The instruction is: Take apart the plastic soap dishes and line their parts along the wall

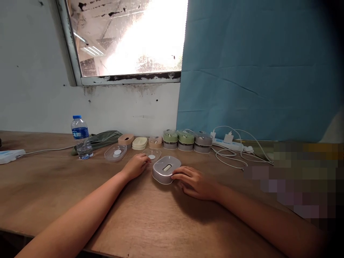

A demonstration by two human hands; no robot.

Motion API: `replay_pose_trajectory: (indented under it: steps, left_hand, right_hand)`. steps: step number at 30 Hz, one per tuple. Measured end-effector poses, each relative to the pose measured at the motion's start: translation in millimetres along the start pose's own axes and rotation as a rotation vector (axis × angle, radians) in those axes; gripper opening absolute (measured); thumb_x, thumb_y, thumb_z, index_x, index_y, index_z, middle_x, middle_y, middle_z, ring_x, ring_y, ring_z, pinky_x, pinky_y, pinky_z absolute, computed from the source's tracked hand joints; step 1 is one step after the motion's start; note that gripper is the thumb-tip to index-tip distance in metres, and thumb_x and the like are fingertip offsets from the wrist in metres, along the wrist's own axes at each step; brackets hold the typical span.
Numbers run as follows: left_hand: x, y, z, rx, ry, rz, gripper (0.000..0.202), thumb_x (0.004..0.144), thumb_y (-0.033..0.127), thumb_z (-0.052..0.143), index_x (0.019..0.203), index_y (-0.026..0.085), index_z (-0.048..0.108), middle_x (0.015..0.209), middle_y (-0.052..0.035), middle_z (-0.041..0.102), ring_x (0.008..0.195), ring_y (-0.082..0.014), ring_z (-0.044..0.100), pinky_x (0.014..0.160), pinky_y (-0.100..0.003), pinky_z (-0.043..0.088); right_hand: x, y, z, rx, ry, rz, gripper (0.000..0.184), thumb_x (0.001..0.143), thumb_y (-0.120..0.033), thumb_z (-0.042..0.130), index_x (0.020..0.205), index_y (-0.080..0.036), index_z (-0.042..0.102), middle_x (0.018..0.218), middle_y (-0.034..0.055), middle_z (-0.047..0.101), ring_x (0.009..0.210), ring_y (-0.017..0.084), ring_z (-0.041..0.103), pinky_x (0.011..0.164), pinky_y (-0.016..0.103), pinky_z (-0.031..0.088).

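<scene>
In the head view, our left hand (137,165) and right hand (197,182) are well apart. Our right fingers touch the right side of the grey box (162,177), just below the frame's centre; we cannot tell whether they grip it. Our left, loosely curled, is beside a clear lid (156,153); we cannot tell if it touches. At centre-left stands a bottle (80,138).

Front box (166,170) on the table (137,218), right of the bottle (81,138).
</scene>
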State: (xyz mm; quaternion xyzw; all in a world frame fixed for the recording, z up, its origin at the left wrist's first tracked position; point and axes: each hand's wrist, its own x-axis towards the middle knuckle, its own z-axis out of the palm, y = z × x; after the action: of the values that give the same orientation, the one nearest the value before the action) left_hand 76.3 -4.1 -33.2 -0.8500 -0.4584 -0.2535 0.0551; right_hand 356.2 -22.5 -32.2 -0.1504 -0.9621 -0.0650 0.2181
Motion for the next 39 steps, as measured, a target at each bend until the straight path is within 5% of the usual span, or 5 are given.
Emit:
replay_pose_trajectory:
  steps: [7, 16, 25, 39]
  left_hand:
    - [2, -10, -18.6, 0.330, 0.262, -0.139, 0.023, 0.087, 0.023, 0.036, 0.091, 0.019, 0.058, 0.094, -0.0084, 0.060, 0.088, -0.0236, 0.053, 0.079, -0.036, 0.035]
    - [-32, -75, -57.1, 0.496, 0.365, -0.188, 0.025, 0.084, 0.026, 0.036, 0.091, 0.019, 0.059, 0.085, -0.0086, 0.061, 0.083, -0.0249, 0.052, 0.079, -0.037, 0.032]
    - [-50, -108, -69.3, 0.290, 0.200, -0.155, 0.020, 0.079, 0.031, 0.044, 0.081, 0.023, 0.063, 0.083, -0.0034, 0.065, 0.077, -0.0204, 0.055, 0.076, -0.032, 0.034]
    - [-53, -112, -70.7, 0.194, 0.071, -0.204, 0.024, 0.071, 0.044, 0.050, 0.071, 0.026, 0.067, 0.070, -0.0007, 0.065, 0.070, -0.0175, 0.053, 0.074, -0.029, 0.035]
  right_hand:
    - [0, -1, -2, 0.010, 0.003, 0.003, 0.035, 0.080, -0.015, 0.043, 0.114, -0.018, 0.051, 0.112, 0.0102, 0.053, 0.103, 0.020, 0.048, 0.091, 0.037, 0.040]
    - [0, 0, 0, 0.018, 0.014, -0.005, 0.035, 0.080, -0.014, 0.045, 0.113, -0.018, 0.051, 0.111, 0.0102, 0.053, 0.102, 0.019, 0.048, 0.091, 0.036, 0.040]
    - [0, 0, 1, 0.028, 0.022, -0.004, 0.034, 0.080, -0.014, 0.044, 0.113, -0.018, 0.051, 0.112, 0.0103, 0.052, 0.102, 0.020, 0.048, 0.091, 0.037, 0.040]
    - [0, 0, 1, 0.019, 0.025, -0.004, 0.032, 0.081, -0.016, 0.044, 0.112, -0.018, 0.051, 0.111, 0.0104, 0.053, 0.102, 0.019, 0.049, 0.091, 0.036, 0.040]
